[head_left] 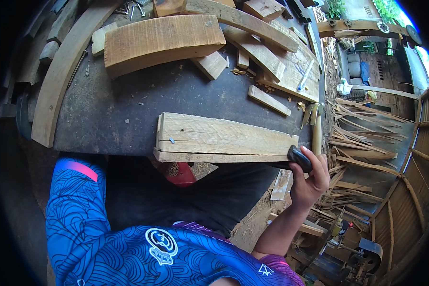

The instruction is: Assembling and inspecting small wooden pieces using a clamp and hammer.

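A pale wooden board [219, 136] lies along the near edge of the dark tabletop, a small blue bit resting on its left part. My right hand [312, 176] is closed, thumb and fingers gripping a smooth black rounded object [300, 158] at the board's right end. A thin dark strip runs left from it below the board's edge; I cannot tell what kind of thing it is. My left arm, in a blue patterned sleeve [76, 190], reaches toward the table's near left edge, and its hand is out of sight.
A thick curved wood block [164, 43] and several offcuts lie farther back. A small stick [269, 100] rests behind the board, and a pen [305, 75] lies on a plank. Long curved timber [62, 81] lines the left side. Wood strips [362, 128] are heaped beyond the right edge.
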Available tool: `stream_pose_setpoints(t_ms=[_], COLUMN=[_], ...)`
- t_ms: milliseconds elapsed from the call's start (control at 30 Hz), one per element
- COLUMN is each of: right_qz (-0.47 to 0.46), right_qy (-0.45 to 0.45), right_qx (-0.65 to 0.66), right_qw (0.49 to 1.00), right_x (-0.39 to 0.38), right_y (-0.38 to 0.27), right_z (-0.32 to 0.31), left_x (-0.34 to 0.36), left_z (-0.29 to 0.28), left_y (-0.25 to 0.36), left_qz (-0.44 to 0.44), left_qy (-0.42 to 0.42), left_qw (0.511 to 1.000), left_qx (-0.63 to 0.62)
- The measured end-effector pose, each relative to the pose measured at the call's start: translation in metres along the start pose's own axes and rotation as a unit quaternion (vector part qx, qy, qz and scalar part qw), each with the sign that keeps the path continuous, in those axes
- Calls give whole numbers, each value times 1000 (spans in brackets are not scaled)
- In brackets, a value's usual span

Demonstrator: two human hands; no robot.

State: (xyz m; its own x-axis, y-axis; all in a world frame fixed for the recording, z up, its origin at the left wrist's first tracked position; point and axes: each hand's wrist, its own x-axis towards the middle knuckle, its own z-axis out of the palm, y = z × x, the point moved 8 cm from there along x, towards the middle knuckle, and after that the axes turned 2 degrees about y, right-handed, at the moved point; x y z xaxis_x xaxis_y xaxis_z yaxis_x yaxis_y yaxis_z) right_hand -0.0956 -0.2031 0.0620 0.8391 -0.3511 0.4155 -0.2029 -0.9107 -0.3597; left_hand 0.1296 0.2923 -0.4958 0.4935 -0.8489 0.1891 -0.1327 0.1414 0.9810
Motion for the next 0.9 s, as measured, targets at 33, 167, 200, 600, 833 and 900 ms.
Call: stream_pose_setpoints(t_ms=[33, 167, 200, 600, 833, 900], right_qz=[1, -3, -1, 15, 1, -39], right_qy=[2, 7, 3, 20, 53, 49], right_qx=[-5, 3, -5, 21, -38, -142], right_qw=[1000, 1000, 1000, 999, 998, 988], right_x=[-1, 2, 1, 8, -1, 0], right_y=[-1, -5, -5, -9, -17, -39], right_z=[0, 0, 1, 0, -7, -9], left_x=[6, 19, 26, 345, 326, 318], left_z=[5, -10, -12, 307, 297, 295], left_y=[5, 27, 33, 268, 304, 306], left_qz=[6, 24, 31, 114, 72, 13], left_qy=[4, 9, 9, -24, 58, 49], left_qw=[1000, 996, 994, 932, 863, 871], left_qx=[14, 89, 108, 344, 496, 489])
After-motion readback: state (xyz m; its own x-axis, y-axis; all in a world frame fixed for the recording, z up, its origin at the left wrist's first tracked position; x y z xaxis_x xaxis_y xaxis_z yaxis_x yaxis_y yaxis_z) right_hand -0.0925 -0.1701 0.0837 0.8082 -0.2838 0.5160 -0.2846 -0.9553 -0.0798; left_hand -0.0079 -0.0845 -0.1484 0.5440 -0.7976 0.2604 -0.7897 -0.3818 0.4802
